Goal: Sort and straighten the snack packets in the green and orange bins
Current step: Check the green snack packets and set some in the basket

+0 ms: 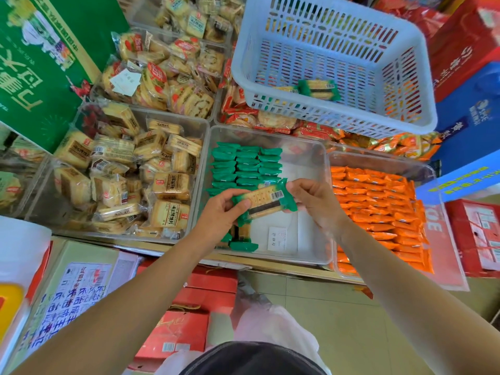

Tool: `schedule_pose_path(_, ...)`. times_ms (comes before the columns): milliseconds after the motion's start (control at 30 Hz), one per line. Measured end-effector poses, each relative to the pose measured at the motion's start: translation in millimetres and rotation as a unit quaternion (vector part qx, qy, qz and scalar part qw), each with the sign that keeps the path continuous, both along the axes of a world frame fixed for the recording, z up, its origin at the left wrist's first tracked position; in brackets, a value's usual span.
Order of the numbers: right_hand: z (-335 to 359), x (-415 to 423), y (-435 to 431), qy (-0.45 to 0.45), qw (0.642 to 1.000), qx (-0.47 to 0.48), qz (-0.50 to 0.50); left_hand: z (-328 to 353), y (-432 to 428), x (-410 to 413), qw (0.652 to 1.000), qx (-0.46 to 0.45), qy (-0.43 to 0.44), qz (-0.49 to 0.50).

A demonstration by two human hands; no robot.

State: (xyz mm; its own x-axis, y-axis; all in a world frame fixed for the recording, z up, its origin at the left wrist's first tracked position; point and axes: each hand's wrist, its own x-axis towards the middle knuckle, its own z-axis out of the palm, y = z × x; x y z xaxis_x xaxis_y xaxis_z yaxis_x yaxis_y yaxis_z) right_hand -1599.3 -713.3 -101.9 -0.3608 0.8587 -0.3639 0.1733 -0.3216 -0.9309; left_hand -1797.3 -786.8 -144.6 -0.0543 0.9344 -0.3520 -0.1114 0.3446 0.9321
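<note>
A green-ended cracker packet (263,199) is held over the clear bin (311,158) of green packets. My left hand (224,212) grips its left end and my right hand (311,201) pinches its right end. Rows of green packets (246,163) stand upright along the bin's left side, and a few more (243,244) lie near its front edge below my left hand. The neighbouring clear bin (384,161) on the right holds tight rows of orange packets (378,207). A white lattice basket (335,115) behind holds one green packet (319,89).
Clear bins of beige biscuit packs (130,171) fill the left side, with more packs (167,74) behind. A paper label (278,238) lies on the green bin's floor. Red boxes (211,290) and a cardboard carton (70,293) sit below the shelf edge.
</note>
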Motion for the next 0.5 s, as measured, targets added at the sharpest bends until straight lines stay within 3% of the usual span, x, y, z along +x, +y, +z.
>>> schedule_pose_path(133,-2,-4,-4,-0.020,0.999,-0.029,-0.031,-2,-1,1,0.999,0.016,0.042,-0.025)
schedule_pose_path(267,1,-7,-3,-0.005,0.994,-0.070,-0.082,-3,-2,5,0.970,0.075,0.209,-0.094)
schedule_pose_path(333,4,-5,-1,0.023,0.993,-0.081,-0.077,-3,-1,6,0.964,0.093,0.234,-0.086)
schedule_pose_path(400,5,-2,3,0.024,0.996,-0.072,-0.046,-2,1,5,0.971,0.079,0.198,-0.109)
schedule_pose_path(500,4,2,6,-0.004,0.999,-0.042,-0.013,2,2,4,0.991,0.025,0.063,-0.114)
